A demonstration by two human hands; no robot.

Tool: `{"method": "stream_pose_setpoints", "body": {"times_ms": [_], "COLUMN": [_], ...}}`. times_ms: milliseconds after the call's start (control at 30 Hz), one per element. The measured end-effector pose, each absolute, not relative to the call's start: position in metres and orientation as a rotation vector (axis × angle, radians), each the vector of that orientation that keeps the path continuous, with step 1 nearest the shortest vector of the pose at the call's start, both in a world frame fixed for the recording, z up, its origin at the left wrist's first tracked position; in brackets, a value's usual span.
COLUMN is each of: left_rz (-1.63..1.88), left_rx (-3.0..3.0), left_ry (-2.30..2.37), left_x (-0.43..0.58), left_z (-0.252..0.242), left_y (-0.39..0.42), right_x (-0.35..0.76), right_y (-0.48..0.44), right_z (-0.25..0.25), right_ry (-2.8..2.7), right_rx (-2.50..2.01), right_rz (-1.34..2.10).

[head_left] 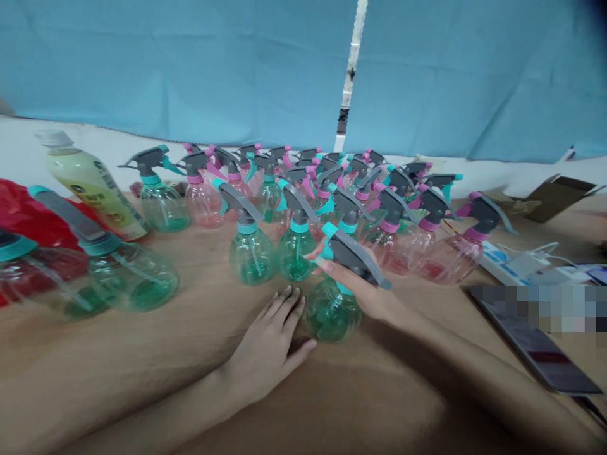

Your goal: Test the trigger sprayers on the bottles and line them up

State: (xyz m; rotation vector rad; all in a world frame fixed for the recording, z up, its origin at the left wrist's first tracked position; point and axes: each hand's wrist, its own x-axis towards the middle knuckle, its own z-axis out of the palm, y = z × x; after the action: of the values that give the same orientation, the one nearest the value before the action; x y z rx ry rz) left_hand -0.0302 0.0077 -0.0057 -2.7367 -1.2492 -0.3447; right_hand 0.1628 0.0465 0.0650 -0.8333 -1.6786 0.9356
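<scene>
My right hand (363, 284) is closed around the neck of a green spray bottle (332, 313), just under its grey and turquoise trigger head. The bottle is near the front of the group. Flat on the table, my left hand (270, 338) has its fingers stretched out just left of that bottle's base. Straight behind stand two more green spray bottles, one left (252, 256) and one nearer the middle (296, 253). To their right are pink spray bottles, the outermost (455, 256) leaning in view.
Several more spray bottles crowd toward the back wall. At left are two larger-looking green spray bottles (133, 278), a yellow-green drink bottle (95, 183) and a red plastic bag (28, 212). A phone (531, 344), a power strip (505, 262) and a cardboard box (559, 197) lie right.
</scene>
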Motion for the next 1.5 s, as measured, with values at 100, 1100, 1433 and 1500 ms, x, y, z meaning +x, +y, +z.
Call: {"method": "stream_pose_setpoints", "body": {"times_ms": [100,1100,1433,1500], "left_rz": [-0.34,-0.368,-0.323,-0.32], "left_rx": [-2.744,-2.758,-2.738,-2.748], "left_ry": [-1.245,-1.279,-1.273,-1.27], "left_x": [-0.03,-0.03,-0.03,-0.03], "left_z": [-0.007,-0.005,-0.004,-0.005], "left_y": [0.008,0.007,0.007,0.007], "right_x": [0.164,0.171,0.174,0.173], "right_y": [0.045,0.047,0.041,0.04], "right_z": [0.068,0.071,0.087,0.086], "right_ry": [-1.689,-1.72,-1.806,-1.788], "right_rx": [-0.842,-0.704,-0.661,-0.672], "right_rz": [0.924,1.256,1.235,1.225]}}
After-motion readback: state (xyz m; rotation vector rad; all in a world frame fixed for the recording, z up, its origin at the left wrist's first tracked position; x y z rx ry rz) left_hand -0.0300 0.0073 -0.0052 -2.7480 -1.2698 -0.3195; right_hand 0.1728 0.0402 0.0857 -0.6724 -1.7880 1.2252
